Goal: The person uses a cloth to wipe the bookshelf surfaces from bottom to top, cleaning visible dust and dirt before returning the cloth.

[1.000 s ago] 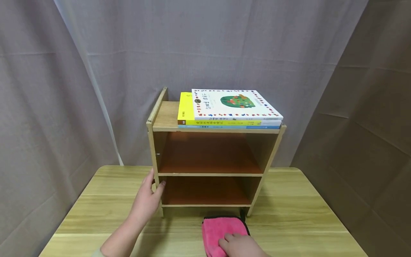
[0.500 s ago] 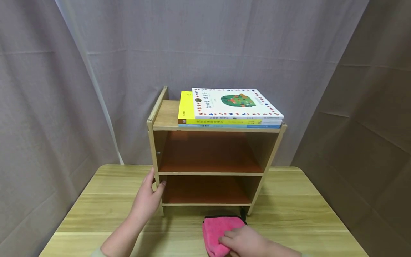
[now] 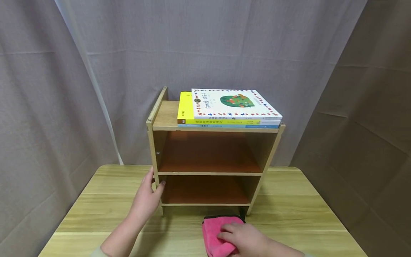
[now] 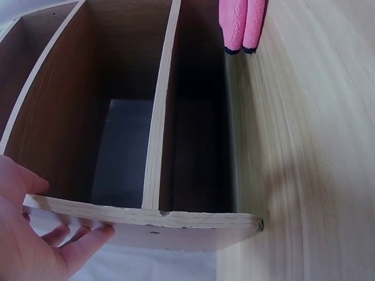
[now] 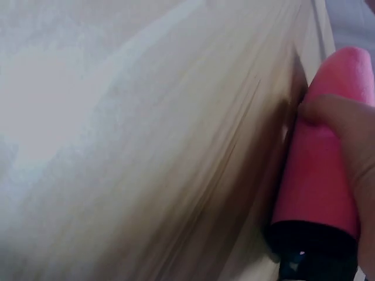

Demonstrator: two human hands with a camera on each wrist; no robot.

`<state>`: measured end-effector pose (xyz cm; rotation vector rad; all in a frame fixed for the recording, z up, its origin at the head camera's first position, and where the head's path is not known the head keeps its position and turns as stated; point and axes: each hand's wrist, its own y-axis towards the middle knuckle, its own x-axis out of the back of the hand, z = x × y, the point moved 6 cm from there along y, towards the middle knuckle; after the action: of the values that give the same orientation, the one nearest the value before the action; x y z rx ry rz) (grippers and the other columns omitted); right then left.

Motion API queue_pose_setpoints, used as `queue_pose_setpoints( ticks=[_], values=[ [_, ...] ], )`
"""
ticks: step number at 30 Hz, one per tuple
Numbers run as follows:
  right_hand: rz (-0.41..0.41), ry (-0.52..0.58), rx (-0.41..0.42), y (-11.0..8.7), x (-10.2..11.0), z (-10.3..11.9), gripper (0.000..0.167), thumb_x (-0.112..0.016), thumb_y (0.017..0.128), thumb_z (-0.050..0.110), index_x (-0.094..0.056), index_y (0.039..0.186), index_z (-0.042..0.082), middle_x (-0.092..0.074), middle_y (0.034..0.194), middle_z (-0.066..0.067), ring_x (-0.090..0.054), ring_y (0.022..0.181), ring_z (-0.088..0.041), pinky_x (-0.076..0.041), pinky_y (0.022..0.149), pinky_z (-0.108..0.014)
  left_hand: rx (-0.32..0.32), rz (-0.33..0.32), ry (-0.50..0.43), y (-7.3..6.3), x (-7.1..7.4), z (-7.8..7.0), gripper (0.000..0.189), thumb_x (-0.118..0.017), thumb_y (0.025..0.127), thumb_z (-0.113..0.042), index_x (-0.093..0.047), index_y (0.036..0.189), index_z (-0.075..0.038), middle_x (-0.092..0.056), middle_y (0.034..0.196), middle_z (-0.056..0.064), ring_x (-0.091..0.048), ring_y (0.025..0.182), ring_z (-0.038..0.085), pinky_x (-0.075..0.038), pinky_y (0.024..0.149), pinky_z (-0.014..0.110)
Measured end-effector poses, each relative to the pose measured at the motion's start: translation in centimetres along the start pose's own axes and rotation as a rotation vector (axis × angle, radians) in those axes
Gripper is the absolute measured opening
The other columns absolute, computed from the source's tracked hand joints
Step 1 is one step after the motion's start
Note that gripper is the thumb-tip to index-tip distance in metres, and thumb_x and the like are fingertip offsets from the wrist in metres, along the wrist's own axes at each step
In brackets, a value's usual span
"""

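A small wooden bookshelf (image 3: 208, 174) stands on the table, its two lower compartments facing me. My left hand (image 3: 146, 196) grips its left side panel low down, thumb inside; in the left wrist view, thumb and fingers straddle the panel edge (image 4: 193, 219). In front of the shelf lies a folded pink cloth (image 3: 212, 232) with black trim. My right hand (image 3: 248, 237) holds the cloth by its right side, fingers over the top. The right wrist view shows the thumb (image 5: 328, 114) pressed against the rolled pink fold (image 5: 316, 181).
Several stacked books lie on the shelf's top board, a white one (image 3: 237, 103) uppermost over a yellow one (image 3: 185, 107). Wood-grained table (image 3: 298, 210) extends to both sides. Grey curtains (image 3: 224, 43) hang behind and around.
My right hand has come farther into view, up and over the cloth's right side, covering more of it. The left hand, shelf and books keep their places.
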<state>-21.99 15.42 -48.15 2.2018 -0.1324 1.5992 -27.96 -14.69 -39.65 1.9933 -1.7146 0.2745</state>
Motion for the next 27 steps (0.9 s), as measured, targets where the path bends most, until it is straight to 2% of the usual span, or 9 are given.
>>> queue_pose_setpoints(
  ticks=[4,7,10,13,16,22,27],
  values=[
    [-0.007,-0.049,-0.017,-0.2,0.4,0.4,0.049,-0.067,0.084,0.060,-0.069,0.118,0.025,-0.063,0.117,0.001,-0.059,0.100,-0.017,-0.053,0.067,-0.027,-0.004,0.007,0.013,0.1,0.0,0.2,0.064,-0.056,0.101,-0.024,-0.025,0.156,-0.034,-0.034,0.155,0.010,-0.042,0.134,0.036,-0.046,0.097,0.058],
    [0.034,-0.084,-0.061,-0.3,0.4,0.7,0.054,-0.054,0.090,0.067,-0.067,0.124,0.027,-0.063,0.122,-0.004,-0.060,0.102,-0.022,-0.053,0.064,-0.031,-0.016,0.012,0.038,0.2,0.1,0.2,0.065,-0.056,0.101,-0.024,-0.024,0.157,-0.033,-0.035,0.154,0.011,-0.043,0.133,0.037,-0.045,0.098,0.059],
    [0.147,-0.048,-0.133,-0.3,-0.2,1.0,0.058,-0.049,0.092,0.068,-0.062,0.133,0.029,-0.062,0.128,-0.008,-0.061,0.106,-0.030,-0.056,0.067,-0.038,-0.022,0.022,0.077,0.3,0.0,0.3,0.069,-0.055,0.100,-0.024,-0.019,0.159,-0.028,-0.033,0.156,0.013,-0.044,0.133,0.039,-0.042,0.102,0.060],
    [0.290,0.080,-0.229,-0.2,-0.9,1.3,0.063,-0.041,0.094,0.071,-0.055,0.142,0.032,-0.058,0.136,-0.010,-0.058,0.114,-0.040,-0.056,0.075,-0.048,-0.008,0.053,0.112,0.4,-0.2,0.5,0.073,-0.052,0.101,-0.023,-0.010,0.161,-0.020,-0.024,0.161,0.015,-0.038,0.137,0.041,-0.033,0.109,0.059],
    [0.388,0.197,-0.309,-0.1,-1.4,1.4,0.065,-0.037,0.094,0.073,-0.050,0.146,0.035,-0.053,0.142,-0.010,-0.053,0.122,-0.046,-0.053,0.080,-0.057,0.015,0.082,0.119,0.4,-0.4,0.8,0.074,-0.049,0.101,-0.025,-0.005,0.161,-0.017,-0.014,0.164,0.013,-0.030,0.142,0.040,-0.026,0.113,0.057],
    [0.434,0.247,-0.342,0.1,-1.3,1.5,0.064,-0.039,0.093,0.073,-0.052,0.144,0.037,-0.052,0.143,-0.009,-0.050,0.125,-0.047,-0.052,0.085,-0.059,0.024,0.108,0.112,0.4,-0.5,0.7,0.074,-0.047,0.101,-0.025,-0.004,0.161,-0.018,-0.012,0.164,0.011,-0.024,0.145,0.037,-0.023,0.114,0.056],
    [0.414,0.229,-0.315,0.4,-1.0,1.3,0.059,-0.041,0.094,0.070,-0.057,0.140,0.037,-0.056,0.140,-0.008,-0.054,0.122,-0.045,-0.052,0.090,-0.052,0.011,0.116,0.121,0.5,-0.5,0.6,0.074,-0.047,0.101,-0.024,-0.003,0.161,-0.017,-0.012,0.164,0.013,-0.023,0.145,0.037,-0.021,0.115,0.056]
  ],
)
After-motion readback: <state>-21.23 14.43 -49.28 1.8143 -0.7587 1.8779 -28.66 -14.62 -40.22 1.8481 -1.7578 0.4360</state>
